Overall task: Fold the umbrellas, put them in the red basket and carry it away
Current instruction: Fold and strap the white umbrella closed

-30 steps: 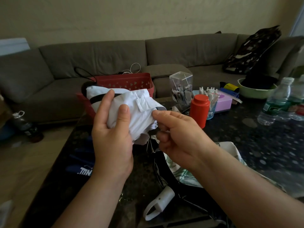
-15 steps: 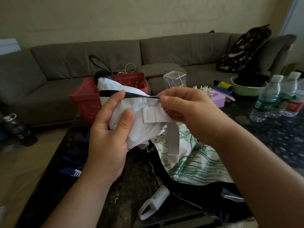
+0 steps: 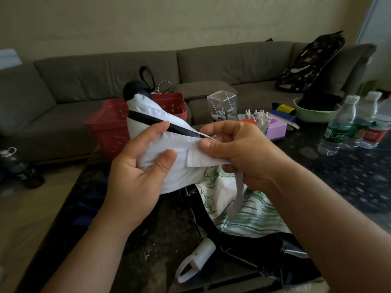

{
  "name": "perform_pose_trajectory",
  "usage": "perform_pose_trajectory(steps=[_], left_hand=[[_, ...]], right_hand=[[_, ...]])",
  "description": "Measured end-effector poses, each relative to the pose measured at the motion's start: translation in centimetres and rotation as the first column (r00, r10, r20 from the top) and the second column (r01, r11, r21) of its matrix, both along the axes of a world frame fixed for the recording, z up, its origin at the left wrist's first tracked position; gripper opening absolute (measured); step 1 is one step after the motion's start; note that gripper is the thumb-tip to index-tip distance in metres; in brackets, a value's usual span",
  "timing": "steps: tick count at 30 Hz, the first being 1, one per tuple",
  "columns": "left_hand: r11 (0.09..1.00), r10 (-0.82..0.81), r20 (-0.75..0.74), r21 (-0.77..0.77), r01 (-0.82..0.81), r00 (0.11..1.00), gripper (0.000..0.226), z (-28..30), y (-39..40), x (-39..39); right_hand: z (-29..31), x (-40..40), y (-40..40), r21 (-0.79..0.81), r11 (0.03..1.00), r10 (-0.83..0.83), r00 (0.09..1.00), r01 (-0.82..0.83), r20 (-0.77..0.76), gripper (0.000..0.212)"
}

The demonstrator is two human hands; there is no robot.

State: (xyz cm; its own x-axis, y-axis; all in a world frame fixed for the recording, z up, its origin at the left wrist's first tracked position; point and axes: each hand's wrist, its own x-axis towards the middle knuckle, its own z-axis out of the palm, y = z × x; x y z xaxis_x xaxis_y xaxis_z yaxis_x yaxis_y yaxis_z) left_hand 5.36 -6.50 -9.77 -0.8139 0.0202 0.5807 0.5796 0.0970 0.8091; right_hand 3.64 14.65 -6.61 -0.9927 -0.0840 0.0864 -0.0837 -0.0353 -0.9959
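left hand gripping bundled white umbrella, black-striped

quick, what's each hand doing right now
Left hand: grips the folded white fabric umbrella.
Right hand: pinches the umbrella's white closure strap.

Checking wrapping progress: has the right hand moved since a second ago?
Yes. The right hand rose and now hides the orange bottle it was below, pinching the white umbrella.

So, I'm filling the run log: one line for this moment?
step: fastening strap | left hand: grips white umbrella | right hand: pinches strap | red basket: behind
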Motion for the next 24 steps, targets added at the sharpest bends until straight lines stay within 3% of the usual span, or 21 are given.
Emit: perform_pose_trajectory(steps=[3,6,12,16,18,22,24], left_hand=[[0.995,0.053,-0.015,-0.080,-0.054,0.998,0.039,-0.1,-0.6,-0.2],[0.995,0.057,0.007,-0.083,-0.057,0.998,0.043,0.0,-0.3,-0.1],[0.996,0.085,0.043,-0.037,-0.084,0.995,0.054,-0.4,-0.1,-0.3],[0.981,0.139,-0.016,-0.135,-0.140,0.990,0.057,-0.5,0.2,-0.2],[0.972,0.146,-0.043,-0.177,-0.152,0.988,0.062,-0.7,0.5,-0.1],[0.982,0.091,0.007,-0.167,-0.088,0.996,0.073,-0.9,1.2,0.2],[0.989,0.063,0.026,-0.135,-0.059,0.998,0.070,-0.7,1.7,0.6]], right_hand=[[0.2,0.2,-0.3,0.015,1.000,0.015,1.000,-0.015,0.020,0.003],[0.1,0.4,-0.5,0.001,0.999,0.040,0.999,-0.040,0.006,0.014],[-0.2,0.2,-0.5,0.317,0.942,-0.058,0.984,0.110,-0.169,0.018],[-0.4,0.1,-0.6,0.545,0.815,-0.071,0.966,0.200,-0.248,0.021],[-0.5,0.1,-0.6,0.586,0.774,-0.078,0.954,0.242,-0.290,0.014],[0.0,0.5,-1.0,0.563,0.790,0.091,0.860,0.244,-0.502,0.014],[0.0,0.6,-1.2,0.591,0.779,0.156,0.849,0.208,-0.505,0.016]])
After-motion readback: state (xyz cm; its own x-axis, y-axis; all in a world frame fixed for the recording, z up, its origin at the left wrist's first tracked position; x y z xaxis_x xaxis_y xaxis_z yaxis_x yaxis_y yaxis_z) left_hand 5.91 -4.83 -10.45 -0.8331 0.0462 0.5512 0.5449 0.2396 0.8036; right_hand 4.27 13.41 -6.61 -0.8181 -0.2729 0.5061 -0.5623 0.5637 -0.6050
